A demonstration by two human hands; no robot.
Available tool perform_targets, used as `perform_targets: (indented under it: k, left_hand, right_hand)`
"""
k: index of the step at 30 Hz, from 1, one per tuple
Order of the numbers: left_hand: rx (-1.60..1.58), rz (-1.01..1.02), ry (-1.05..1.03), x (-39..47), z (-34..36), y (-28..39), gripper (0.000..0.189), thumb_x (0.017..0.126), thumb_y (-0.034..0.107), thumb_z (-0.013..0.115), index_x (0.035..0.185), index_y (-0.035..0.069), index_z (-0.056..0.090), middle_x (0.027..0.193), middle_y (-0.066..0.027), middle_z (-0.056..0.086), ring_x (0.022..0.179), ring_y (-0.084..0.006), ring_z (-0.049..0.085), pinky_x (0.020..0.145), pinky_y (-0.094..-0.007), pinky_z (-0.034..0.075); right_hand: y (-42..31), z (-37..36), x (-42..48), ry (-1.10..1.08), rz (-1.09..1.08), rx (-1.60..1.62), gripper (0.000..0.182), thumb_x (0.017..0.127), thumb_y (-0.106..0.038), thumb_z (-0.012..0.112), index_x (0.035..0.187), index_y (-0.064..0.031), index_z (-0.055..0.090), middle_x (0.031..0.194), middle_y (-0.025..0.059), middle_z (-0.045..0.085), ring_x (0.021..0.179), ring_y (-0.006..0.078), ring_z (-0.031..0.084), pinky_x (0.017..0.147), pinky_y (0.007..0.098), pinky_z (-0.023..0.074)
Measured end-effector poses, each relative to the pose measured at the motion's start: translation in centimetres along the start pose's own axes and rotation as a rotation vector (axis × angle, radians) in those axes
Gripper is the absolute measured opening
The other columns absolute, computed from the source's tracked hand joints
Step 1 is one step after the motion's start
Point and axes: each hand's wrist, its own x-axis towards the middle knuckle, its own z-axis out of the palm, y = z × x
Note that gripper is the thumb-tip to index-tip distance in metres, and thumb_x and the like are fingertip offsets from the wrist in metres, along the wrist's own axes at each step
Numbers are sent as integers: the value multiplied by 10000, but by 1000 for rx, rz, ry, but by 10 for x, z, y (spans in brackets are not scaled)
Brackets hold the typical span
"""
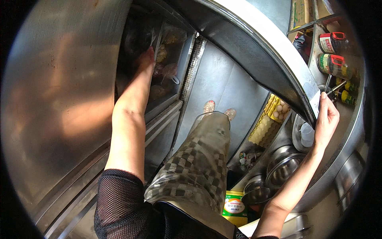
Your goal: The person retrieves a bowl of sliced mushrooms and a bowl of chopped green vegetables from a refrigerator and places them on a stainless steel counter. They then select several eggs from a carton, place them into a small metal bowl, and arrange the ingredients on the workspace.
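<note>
My left hand (146, 58) reaches into the dark compartment of a metal under-counter refrigerator. Its fingers are lost in shadow beside a dark plastic bag (137, 38), so a hold cannot be made out. Right of that hand, a bin (185, 61) contains several clear plastic bags of food (169, 71). My right hand (327, 119) grips the outer edge of the open refrigerator door (244, 49), thumb on the pale rim. The door swings out across the upper right, its dark inner side towards me.
A steel counter (65, 89) fills the left. On the right, shelves carry red-capped jars (331, 64), steel bowls (283, 167) and a clear plastic container (306, 134). Egg trays (262, 128) sit beside the floor (220, 74); a yellow jug (235, 206) is near my legs.
</note>
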Motion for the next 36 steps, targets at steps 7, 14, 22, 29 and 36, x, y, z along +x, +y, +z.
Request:
perform_targets:
  k: [7,14,22,29,36]
  left_hand:
    - [-62,-13,-85,-55,39,-18,359,985,342,468,1179,47,530,1044,-116,658,917,-230,669,715,-332,595]
    - [-709,285,92,-46,-202,-4,500,888,417,483,1250,77,544,1237,-167,581,1057,-312,601,857,-444,531]
    - [-611,240,355,-141,-143,50,618,853,557,581,1267,99,551,1289,-125,552,1116,-305,579,911,-455,526]
    - [-555,266,308,-63,-155,47,594,879,500,569,1302,87,515,1318,-139,528,1163,-320,544,922,-469,520]
    - [-655,97,280,-51,-169,49,586,899,451,556,1341,75,473,1344,-153,504,1201,-336,515,918,-479,521]
  right_hand:
    - [-3,1,-9,-5,14,5,274,970,-158,570,761,5,642,690,-85,457,639,11,329,558,193,244]
    - [4,-7,-14,-12,45,111,322,966,-160,581,682,-15,531,669,-88,422,638,20,322,557,200,248]
    - [-10,5,-28,-35,80,-99,283,964,-195,574,875,58,664,737,-68,560,731,28,462,659,209,391]
    - [-4,6,-31,30,17,-113,259,944,-176,606,810,44,632,704,-69,514,700,31,436,637,209,376]
    - [-14,5,-29,-34,29,-141,281,953,-180,582,785,44,609,674,-71,494,670,30,415,604,216,361]
